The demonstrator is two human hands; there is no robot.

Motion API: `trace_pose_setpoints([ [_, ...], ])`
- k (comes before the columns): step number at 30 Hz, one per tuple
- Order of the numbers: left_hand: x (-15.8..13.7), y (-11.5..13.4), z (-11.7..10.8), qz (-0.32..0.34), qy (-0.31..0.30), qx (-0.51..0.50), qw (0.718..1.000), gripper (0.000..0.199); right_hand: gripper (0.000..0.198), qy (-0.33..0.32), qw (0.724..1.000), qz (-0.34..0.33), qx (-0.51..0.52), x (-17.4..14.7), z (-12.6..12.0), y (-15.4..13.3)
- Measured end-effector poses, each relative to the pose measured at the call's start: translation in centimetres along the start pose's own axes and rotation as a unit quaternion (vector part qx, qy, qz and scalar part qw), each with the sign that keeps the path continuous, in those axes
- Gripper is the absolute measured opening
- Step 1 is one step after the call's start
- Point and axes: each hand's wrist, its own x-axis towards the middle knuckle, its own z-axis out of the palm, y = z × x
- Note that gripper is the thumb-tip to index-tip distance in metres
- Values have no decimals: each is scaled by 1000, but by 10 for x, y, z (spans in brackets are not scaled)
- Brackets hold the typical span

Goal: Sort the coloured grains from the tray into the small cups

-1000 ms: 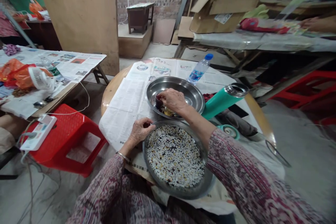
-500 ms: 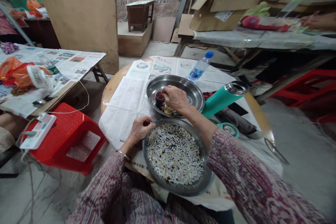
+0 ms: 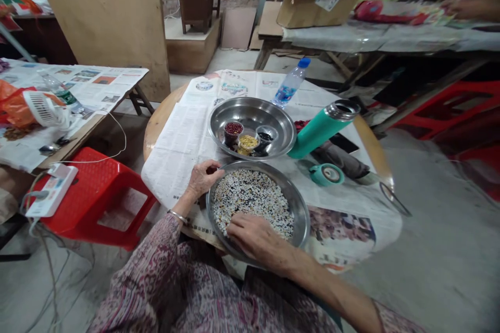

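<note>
Head view — left hand (image 3: 203, 178) at basin (image 3: 300, 208), right hand (image 3: 252, 237) at grains (image 3: 253, 192)

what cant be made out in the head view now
Anything in the right hand: head view, hidden by the hand itself.
Contents of the green flask: head view, hidden by its opaque wall.
Another person's arm: head view, cut off by right edge.
Newspaper's fine print: head view, too small.

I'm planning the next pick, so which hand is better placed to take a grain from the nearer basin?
Probably the right hand: it is down at the grains, while the left hand is at the edge of the nearer basin.
</note>
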Motion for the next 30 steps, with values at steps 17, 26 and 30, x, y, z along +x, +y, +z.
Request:
trace_pose_setpoints([
  [17,1,1,-2,-2,1,-15,1000,11,26,67,983,167,40,56,-15,39],
  [26,3,-2,0,1,-1,-13,1000,10,18,-52,989,134,36,-14,-26,30],
  [30,2,-1,0,0,-3,-8,1000,10,21,-75,990,96,71,-34,-25,13],
])
